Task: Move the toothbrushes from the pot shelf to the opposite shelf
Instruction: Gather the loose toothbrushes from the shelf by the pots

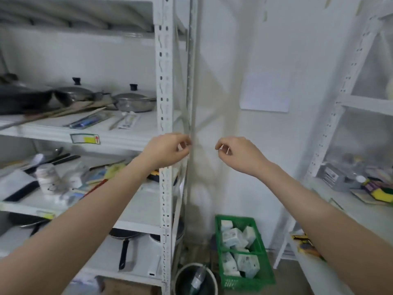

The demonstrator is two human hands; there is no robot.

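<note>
Two packaged toothbrushes lie flat on the pot shelf (pixel 53 133) at the left: a blue one (pixel 89 122) and a white one (pixel 127 121), in front of the lidded steel pots (pixel 134 101). My left hand (pixel 165 149) is raised in front of the rack's white upright, fingers curled together with nothing seen in them. My right hand (pixel 238 155) hangs level with it, further right before the bare wall, also pinched closed and empty. Both hands are below and to the right of the toothbrushes. The opposite shelf (pixel 340 205) stands at the right.
The perforated upright post (pixel 164 81) sits just behind my left hand. Lower left shelves hold clutter and pans. A green crate (pixel 263 273) of boxes and a dark bucket (pixel 180 277) stand on the floor. Sponges (pixel 380 192) and small items lie on the right shelf.
</note>
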